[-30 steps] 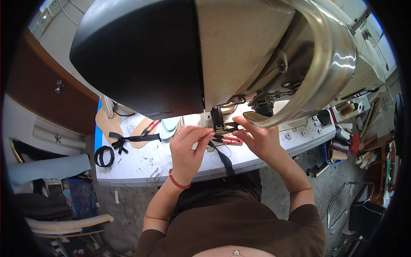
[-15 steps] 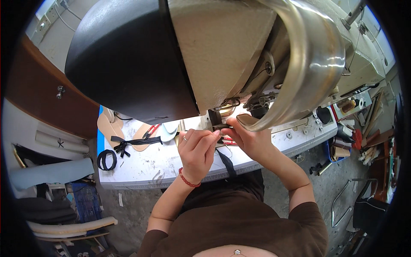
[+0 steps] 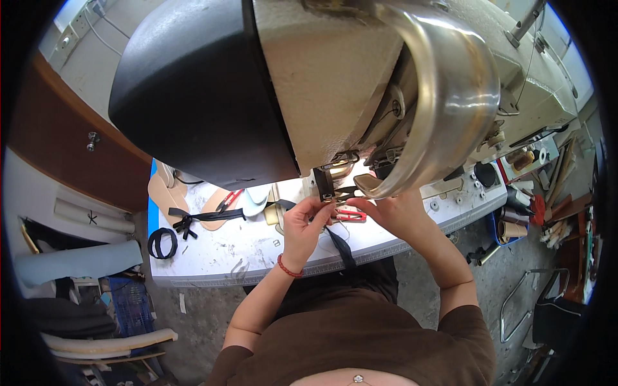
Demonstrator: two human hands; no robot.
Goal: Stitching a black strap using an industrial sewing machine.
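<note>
A large sewing machine (image 3: 328, 83) with a black cover fills the upper view. Under its head, my left hand (image 3: 306, 225) pinches a black strap (image 3: 337, 246) near its end, where a small shiny metal bit shows. The rest of the strap hangs over the table's front edge. Across from it, my right hand (image 3: 394, 215) is partly hidden by a curved metal tube (image 3: 460, 96). Its thumb points left, and dark, pointed pieces (image 3: 348, 192) like blades jut out beside it; the fingers' grip is hidden. Below the thumb lies a red-handled tool (image 3: 351, 216).
On the white table (image 3: 212, 260) lie tan cut pieces (image 3: 168, 186), a knotted black strap (image 3: 209, 213), a coiled black band (image 3: 162, 243) and another red-handled tool (image 3: 230, 200). Small round metal parts sit at right. A blue bin (image 3: 508, 228) and a chair (image 3: 553, 302) stand beyond.
My hands have drawn apart: the left has turned and lowered, the right has shifted right behind the metal tube. Dark pointed pieces and more of the red-handled tool now show between them.
</note>
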